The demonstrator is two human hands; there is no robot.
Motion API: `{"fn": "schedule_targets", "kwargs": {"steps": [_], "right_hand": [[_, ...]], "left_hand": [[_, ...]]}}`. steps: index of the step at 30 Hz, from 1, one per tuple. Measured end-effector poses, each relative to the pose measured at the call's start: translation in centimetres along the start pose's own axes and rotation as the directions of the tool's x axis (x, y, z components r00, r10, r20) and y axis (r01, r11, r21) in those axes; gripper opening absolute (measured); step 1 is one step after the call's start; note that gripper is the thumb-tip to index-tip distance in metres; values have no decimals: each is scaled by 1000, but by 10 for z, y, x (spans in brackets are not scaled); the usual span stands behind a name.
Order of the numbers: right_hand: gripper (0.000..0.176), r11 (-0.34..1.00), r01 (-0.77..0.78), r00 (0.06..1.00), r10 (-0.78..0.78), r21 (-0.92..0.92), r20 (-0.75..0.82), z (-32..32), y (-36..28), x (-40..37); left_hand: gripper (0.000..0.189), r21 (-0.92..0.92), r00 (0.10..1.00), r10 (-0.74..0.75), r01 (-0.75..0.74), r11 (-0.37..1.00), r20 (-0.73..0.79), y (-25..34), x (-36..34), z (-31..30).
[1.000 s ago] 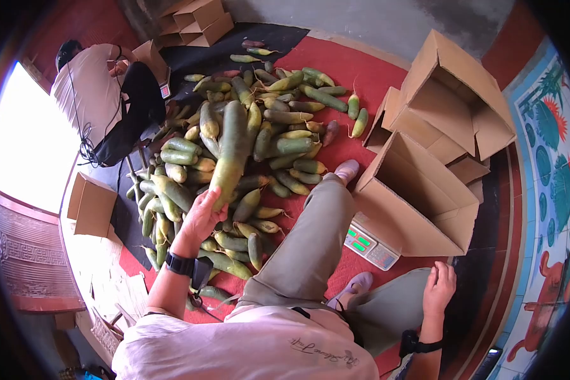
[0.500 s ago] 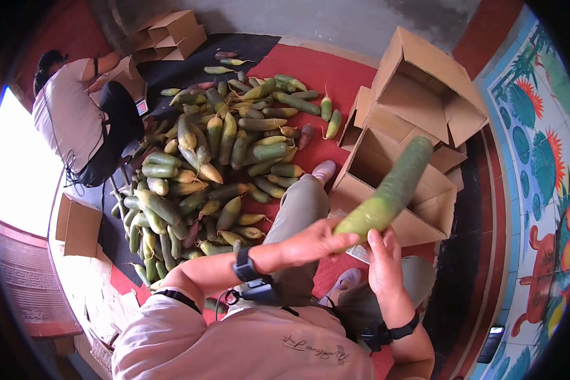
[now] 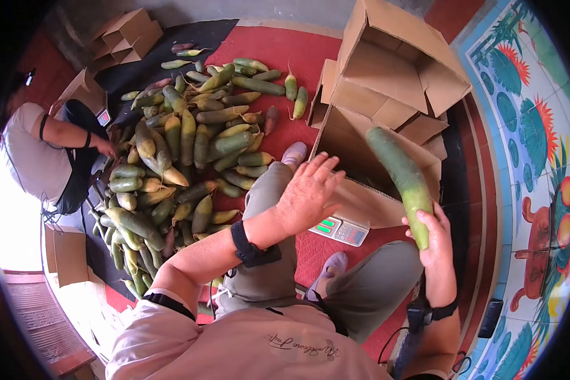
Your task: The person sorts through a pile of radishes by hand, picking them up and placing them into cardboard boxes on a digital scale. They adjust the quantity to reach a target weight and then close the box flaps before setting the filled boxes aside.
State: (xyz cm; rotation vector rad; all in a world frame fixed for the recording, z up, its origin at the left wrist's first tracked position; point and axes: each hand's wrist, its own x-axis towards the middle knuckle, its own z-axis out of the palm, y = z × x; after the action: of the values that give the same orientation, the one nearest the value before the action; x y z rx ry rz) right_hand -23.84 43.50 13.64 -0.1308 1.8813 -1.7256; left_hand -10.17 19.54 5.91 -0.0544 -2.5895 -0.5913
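Observation:
My right hand (image 3: 438, 235) is wrapped round the pale lower end of a long green radish (image 3: 399, 168). The radish tilts up and to the left, across the right part of an open cardboard box (image 3: 386, 209). Left of that box, my left hand (image 3: 307, 193) is empty with its fingers spread, above my knee. A digital scale (image 3: 345, 232) with lit green displays lies at the near side of the box, below my left hand. A large pile of green radishes (image 3: 190, 145) covers the floor to the left.
Another open cardboard box (image 3: 411, 57) lies on its side behind the first. A co-worker (image 3: 38, 145) sits at the far left, one hand near the pile. More boxes (image 3: 126, 38) stand at the back left. A painted tile wall (image 3: 532, 190) runs along the right.
My left hand has let go of the radish and moved left, its fingers spreading. My right hand has carried the radish to the right. The scale has come into fuller view.

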Motion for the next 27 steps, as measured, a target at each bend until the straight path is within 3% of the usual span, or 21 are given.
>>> {"fn": "schedule_targets", "kwargs": {"steps": [2,3,5,6,9,13,17,19,21,23,25,27], "right_hand": [[59,990,27,1000,-25,-142,16,-8,-4,16],[59,990,22,1000,-21,-141,11,-10,-7,24],[62,906,66,997,-79,-418,-14,-11,-14,43],[64,894,71,996,-87,-442,-15,-14,-13,54],[64,835,-3,1000,0,-550,-6,-12,-1,82],[64,763,15,999,22,-646,49,-8,29,120],[56,829,-37,981,136,-557,138,2,46,142],[48,807,1,975,130,-591,179,-5,61,157],[34,593,202,973,-32,-779,228,-26,86,179],[23,572,113,975,93,-813,201,-23,69,167],[20,505,174,961,99,-845,257,-25,58,153],[20,387,384,923,-170,-838,345,-22,52,129]], "left_hand": [[62,196,987,-129,109,975,93,-6,0,8],[62,192,987,-127,107,976,98,-8,0,10],[65,265,951,-195,129,956,241,-9,0,10],[66,277,924,-215,128,952,315,-7,1,6],[65,260,945,-165,90,961,282,-6,-8,6],[65,237,955,-146,84,968,259,-5,-8,3],[65,210,963,-114,62,976,245,-6,-6,1],[65,184,962,-129,85,979,243,-7,-7,3],[66,178,958,-147,105,978,246,-8,-8,5],[66,209,949,-147,89,974,279,-8,-7,4],[64,179,968,-117,77,981,224,-11,-10,8],[64,200,961,-128,80,977,243,-11,-9,10]]}}
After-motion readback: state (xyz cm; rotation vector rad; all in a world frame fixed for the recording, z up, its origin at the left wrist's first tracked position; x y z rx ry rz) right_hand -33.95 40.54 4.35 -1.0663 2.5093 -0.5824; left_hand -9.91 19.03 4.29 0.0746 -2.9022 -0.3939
